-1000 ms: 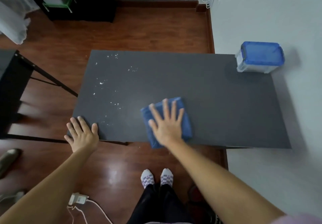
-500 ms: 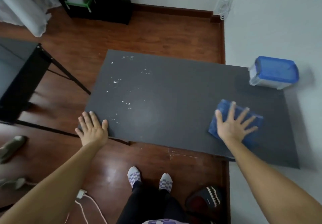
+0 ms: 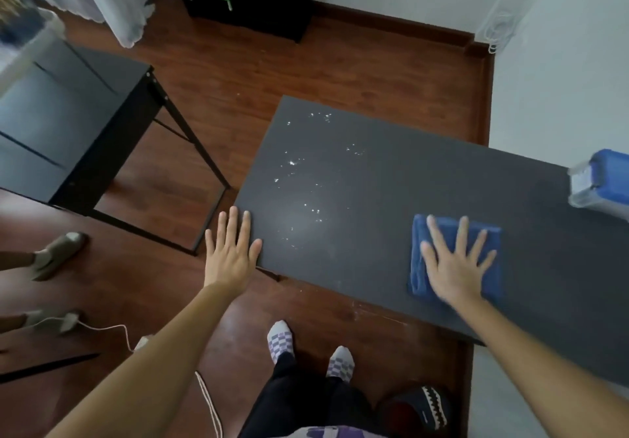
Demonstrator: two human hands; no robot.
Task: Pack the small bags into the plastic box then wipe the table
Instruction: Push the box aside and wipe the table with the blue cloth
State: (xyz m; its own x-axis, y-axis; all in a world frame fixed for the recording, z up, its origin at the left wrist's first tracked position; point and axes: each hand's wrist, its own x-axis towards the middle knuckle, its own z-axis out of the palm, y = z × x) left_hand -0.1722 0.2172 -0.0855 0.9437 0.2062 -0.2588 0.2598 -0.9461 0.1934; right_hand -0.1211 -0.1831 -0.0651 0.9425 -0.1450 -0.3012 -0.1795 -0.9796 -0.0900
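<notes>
Your right hand point(image 3: 454, 267) presses flat, fingers spread wide, on a folded blue cloth point(image 3: 456, 257) lying on the dark desk point(image 3: 391, 206) in the right half of the frame; the palm bears down on the cloth without gripping it. Your left hand point(image 3: 233, 250) lies open and flat at the desk's lower left corner, fingertips on the surface, holding nothing. Between your two hands and toward the upper left of the desk, white specks point(image 3: 306, 178) are scattered across the top. The plastic box point(image 3: 602, 182), clear with a blue lid closed on it, stands at the right edge of the frame on the desk's far end, against the pale wall, well apart from the cloth; the small bags cannot be seen. Your socked feet point(image 3: 306, 349) stand on the wood floor point(image 3: 306, 63) at bottom centre.
</notes>
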